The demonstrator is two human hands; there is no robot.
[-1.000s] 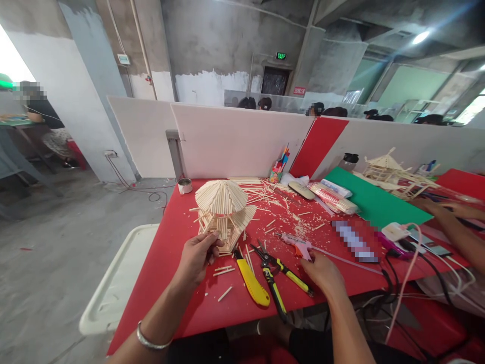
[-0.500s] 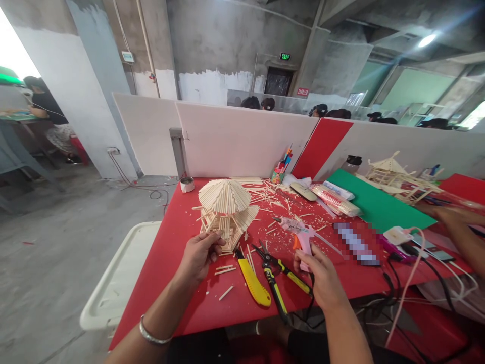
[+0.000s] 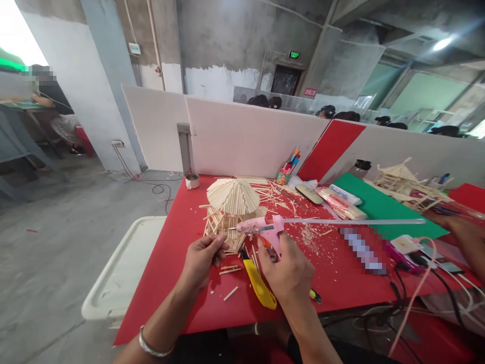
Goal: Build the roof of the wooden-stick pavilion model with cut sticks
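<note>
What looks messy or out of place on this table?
Mostly the loose stick pieces and crumbs scattered across the red table, right of the stick model. They look like offcuts, but lie strewn rather than gathered. Nothing looks clearly broken.

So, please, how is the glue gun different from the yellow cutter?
The glue gun is pink; the cutter is yellow. The glue gun is held up in the right hand, while the cutter lies on the red table. A long clear stick extends behind the glue gun, but none behind the cutter.

Knife (image 3: 261, 289) before stick model (image 3: 234, 198)
</note>
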